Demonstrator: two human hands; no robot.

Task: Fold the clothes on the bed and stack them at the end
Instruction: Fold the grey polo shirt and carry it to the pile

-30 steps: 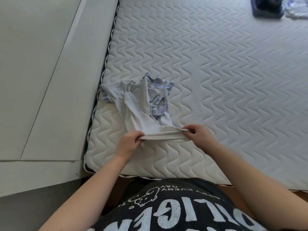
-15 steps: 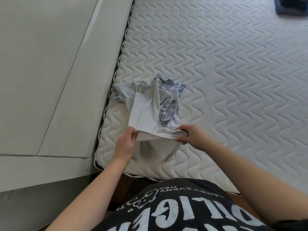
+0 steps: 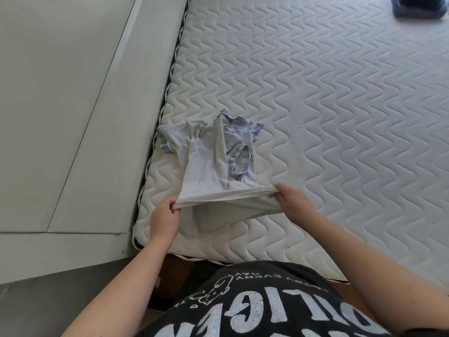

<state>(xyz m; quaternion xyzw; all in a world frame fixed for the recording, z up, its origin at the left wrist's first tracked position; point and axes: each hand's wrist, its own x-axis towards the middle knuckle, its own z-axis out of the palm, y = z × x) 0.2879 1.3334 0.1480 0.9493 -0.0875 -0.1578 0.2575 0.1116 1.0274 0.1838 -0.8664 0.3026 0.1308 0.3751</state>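
Shirt [image 3: 213, 166] hem stretched taut over mattress [image 3: 315, 117], pinched by left grip [image 3: 163, 218] and right grip [image 3: 292, 198]

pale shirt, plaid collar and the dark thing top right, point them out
pale shirt [image 3: 201, 171], head view, on its plain back panel
plaid collar [image 3: 245, 124], head view, on the checked band
dark thing [image 3: 420, 7], head view, on its visible part
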